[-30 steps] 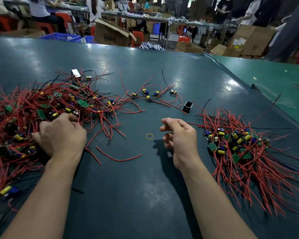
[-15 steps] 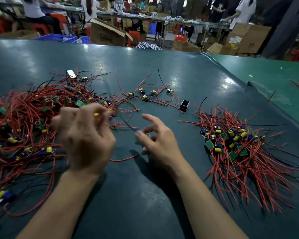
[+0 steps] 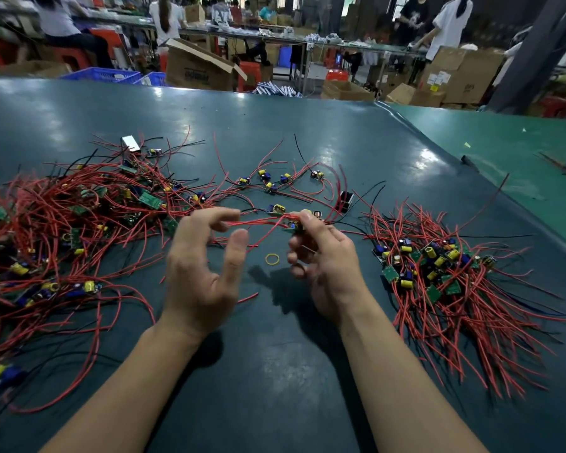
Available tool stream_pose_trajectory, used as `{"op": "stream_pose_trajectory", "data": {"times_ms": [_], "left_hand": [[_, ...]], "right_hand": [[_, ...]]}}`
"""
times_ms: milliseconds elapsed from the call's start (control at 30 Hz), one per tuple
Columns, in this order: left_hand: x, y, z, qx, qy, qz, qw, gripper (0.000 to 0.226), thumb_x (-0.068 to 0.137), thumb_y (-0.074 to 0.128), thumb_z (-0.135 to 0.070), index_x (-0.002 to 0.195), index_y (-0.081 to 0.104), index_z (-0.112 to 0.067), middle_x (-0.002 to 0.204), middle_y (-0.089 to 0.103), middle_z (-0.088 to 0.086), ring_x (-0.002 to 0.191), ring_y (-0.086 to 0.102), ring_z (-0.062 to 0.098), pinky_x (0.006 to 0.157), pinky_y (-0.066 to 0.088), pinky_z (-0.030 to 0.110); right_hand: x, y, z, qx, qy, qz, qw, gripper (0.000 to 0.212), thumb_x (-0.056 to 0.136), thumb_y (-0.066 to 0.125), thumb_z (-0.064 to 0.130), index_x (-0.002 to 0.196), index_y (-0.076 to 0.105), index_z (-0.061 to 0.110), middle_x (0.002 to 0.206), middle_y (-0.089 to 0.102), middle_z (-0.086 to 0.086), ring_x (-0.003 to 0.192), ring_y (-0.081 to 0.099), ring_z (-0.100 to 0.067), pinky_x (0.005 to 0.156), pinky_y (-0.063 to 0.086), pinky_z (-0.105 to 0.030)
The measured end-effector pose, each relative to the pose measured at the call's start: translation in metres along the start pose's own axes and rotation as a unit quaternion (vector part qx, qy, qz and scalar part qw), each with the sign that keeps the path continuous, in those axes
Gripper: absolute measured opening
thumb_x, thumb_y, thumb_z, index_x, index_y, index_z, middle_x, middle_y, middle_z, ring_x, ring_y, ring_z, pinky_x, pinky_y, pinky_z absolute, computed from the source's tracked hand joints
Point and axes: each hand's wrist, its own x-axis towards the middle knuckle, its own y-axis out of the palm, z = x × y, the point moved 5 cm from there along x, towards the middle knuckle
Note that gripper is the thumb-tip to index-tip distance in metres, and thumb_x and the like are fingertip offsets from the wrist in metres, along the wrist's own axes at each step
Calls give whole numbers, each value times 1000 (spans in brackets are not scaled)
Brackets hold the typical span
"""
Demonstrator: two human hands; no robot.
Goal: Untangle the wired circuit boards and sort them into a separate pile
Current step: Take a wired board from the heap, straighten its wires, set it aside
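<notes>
The right hand is raised over the table, thumb and forefinger pinching a small board at their tips; the other fingers curl loosely beneath. Red wires run from that board leftward to the left hand, which is spread, thumb and fingers apart and relaxed, the wires passing by its fingertips; whether they touch cannot be told. Just below and between the hands a yellow band lies flat on the table. To the right of the right hand sits the sorted pile, boards together and red wires fanned toward the near edge. Left of the left hand sprawls the tangled heap. Beyond the hands a few loose boards lie apart, with a small black part near them. The table is dark teal, glossy, with pale glare patches; a brighter green surface joins it at right. Behind are cardboard boxes, blue crates and people at long benches.
</notes>
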Motion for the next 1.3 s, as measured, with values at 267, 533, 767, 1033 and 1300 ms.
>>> {"op": "stream_pose_trajectory", "data": {"times_ms": [267,533,767,1033,1300], "left_hand": [[-5,16,9,18,-8,153,988,23,85,68,-29,106,73,-19,96,72,-9,81,60,19,76,49,40],[7,-12,32,-9,-175,-86,981,2,91,68,-25,92,69,-24,83,70,-6,68,62,2,66,49,16],[4,-59,69,213,-347,-205,890,73,86,56,-49,144,41,-9,147,42,14,132,38,34,110,33,44],[1,-3,5,180,65,-19,981,20,89,62,-29,86,71,-11,89,68,3,86,59,29,81,44,44],[-4,20,14,-155,-196,107,962,14,79,69,-36,81,70,-22,64,65,-6,53,52,8,47,46,21]], "right_hand": [[-7,8,-11,-182,-16,74,980,23,91,69,23,69,68,17,48,52,8,38,38,-6,37,30,-18],[-5,7,-6,-135,-3,60,989,29,84,68,44,76,74,16,48,46,4,40,36,-8,39,27,-17],[-1,-2,4,1,-11,15,1000,32,100,51,33,87,73,14,53,42,1,41,33,-10,40,28,-17],[-3,4,4,18,-31,3,999,12,100,53,22,96,47,12,66,68,-9,38,47,-14,37,35,-17],[-14,21,1,-113,-123,28,986,17,85,73,7,73,61,9,51,60,-2,35,41,-7,37,29,-14]]}}
